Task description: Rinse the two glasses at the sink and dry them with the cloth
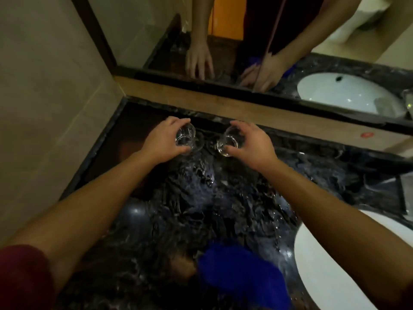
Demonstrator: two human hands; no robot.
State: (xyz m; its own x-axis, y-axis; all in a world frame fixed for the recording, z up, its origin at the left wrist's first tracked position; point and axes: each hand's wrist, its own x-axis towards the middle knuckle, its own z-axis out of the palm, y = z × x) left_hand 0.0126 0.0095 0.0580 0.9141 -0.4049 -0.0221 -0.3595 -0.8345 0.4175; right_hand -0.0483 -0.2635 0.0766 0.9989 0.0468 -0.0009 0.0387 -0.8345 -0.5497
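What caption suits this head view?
Left hand and right hand each grip a glass.

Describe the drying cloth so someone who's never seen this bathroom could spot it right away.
Start at the dark marble counter left of the white sink. Near its front edge, closest to the person, lies the cloth, a crumpled heap. It is the only bright blue thing there; the two glasses held at the back are clear.

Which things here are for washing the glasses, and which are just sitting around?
For the job:
- two small clear glasses, one in the left hand, one in the right hand
- crumpled blue cloth
- white oval sink

Just there:
- small red round sticker
- wall mirror
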